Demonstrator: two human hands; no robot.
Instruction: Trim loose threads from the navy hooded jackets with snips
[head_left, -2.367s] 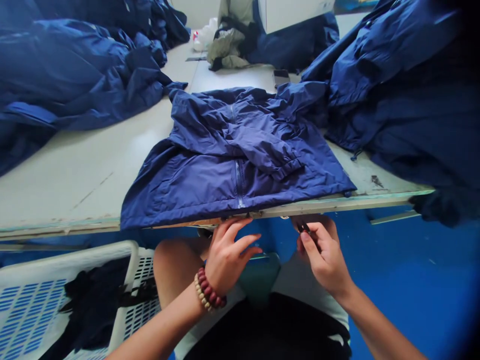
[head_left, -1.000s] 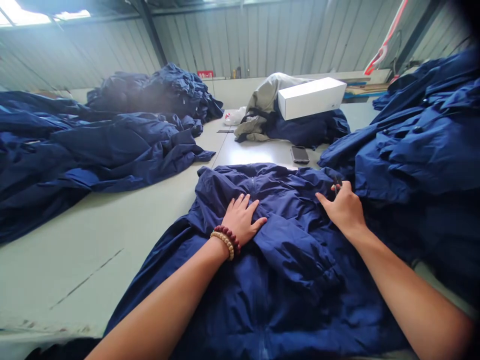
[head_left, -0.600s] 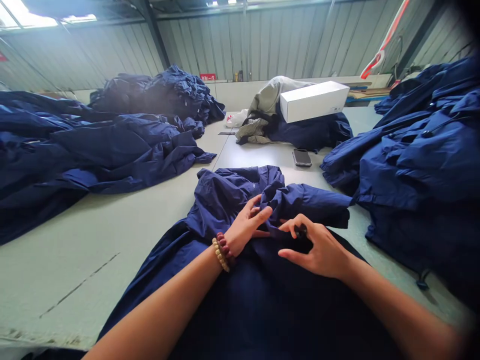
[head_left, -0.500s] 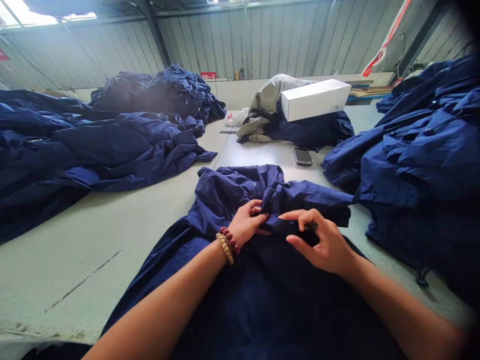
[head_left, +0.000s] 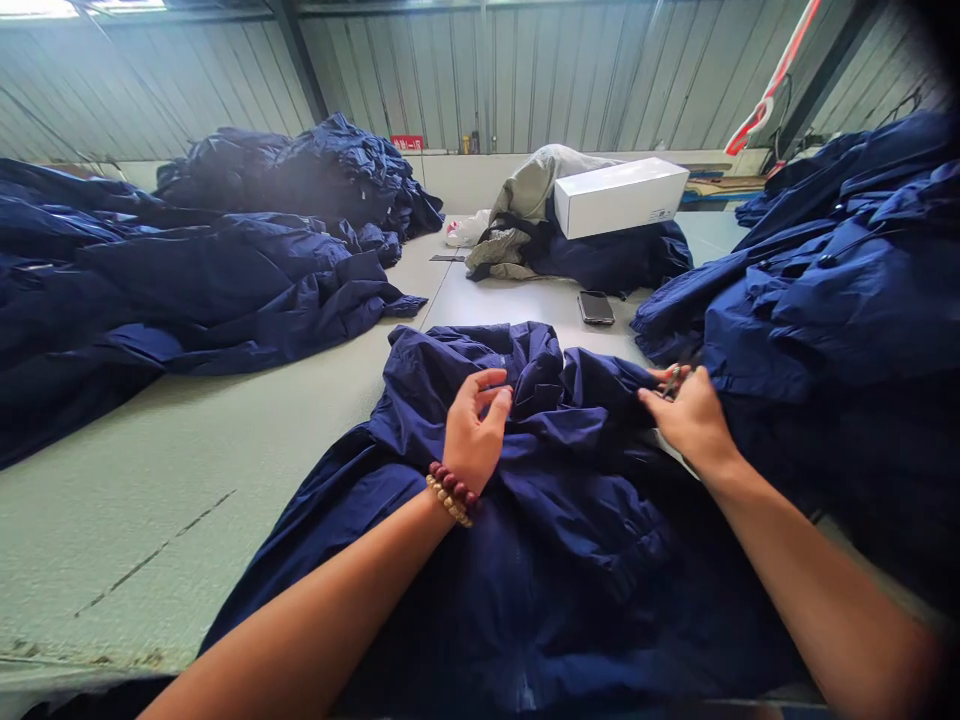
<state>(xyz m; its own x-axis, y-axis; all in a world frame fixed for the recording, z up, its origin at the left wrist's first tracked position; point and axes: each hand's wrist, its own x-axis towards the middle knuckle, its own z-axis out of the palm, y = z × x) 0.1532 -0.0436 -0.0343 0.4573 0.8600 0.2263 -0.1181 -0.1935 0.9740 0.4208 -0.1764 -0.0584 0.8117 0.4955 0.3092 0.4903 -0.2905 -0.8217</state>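
1. Navy nylon jacket [head_left: 570, 560] lies bunched and wrinkled on a pale work table [head_left: 172, 560].
2. Left hand [head_left: 474, 425] rests on the jacket, fingers loosely curled, not gripping.
3. Right hand [head_left: 694, 420], well apart, pinches small scissors [head_left: 672, 381] at the jacket's edge.

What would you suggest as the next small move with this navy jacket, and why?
I would probably have the left hand pinch the bunched cloth and pull it flat. Its fingers look curled and free, while the right hand holds small dark snips at the folds of the navy jacket, where wrinkled fabric could get in the way of a clean cut.
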